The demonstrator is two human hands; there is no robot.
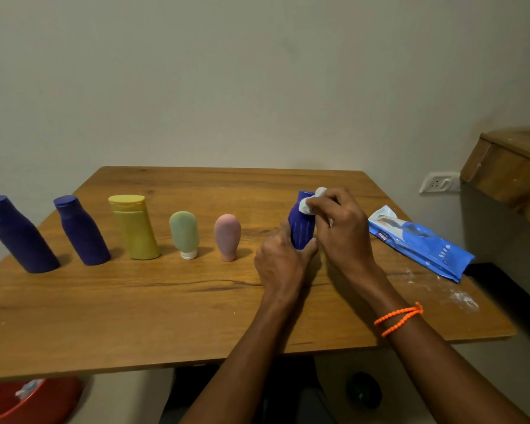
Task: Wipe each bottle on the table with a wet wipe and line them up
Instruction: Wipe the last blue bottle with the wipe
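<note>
Ribbed blue plastic bottle (pixel 301 228), upright, cap up: left hand (pixel 280 262) grips base, right hand (pixel 341 228) fingers pinch white wet wipe (pixel 307 205) at neck.

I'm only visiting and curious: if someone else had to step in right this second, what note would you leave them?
Left hand: gripping the lower body of the ribbed blue bottle, upright.
Right hand: pressing a white wet wipe against that bottle's top.
Standing in a row to the left on the table: large blue bottle, smaller blue bottle, yellow bottle, green tube, pink tube.
Wipes pack lies to the right; white residue sits near it.
Left: finish wiping this bottle and set it at the row's right end.
</note>
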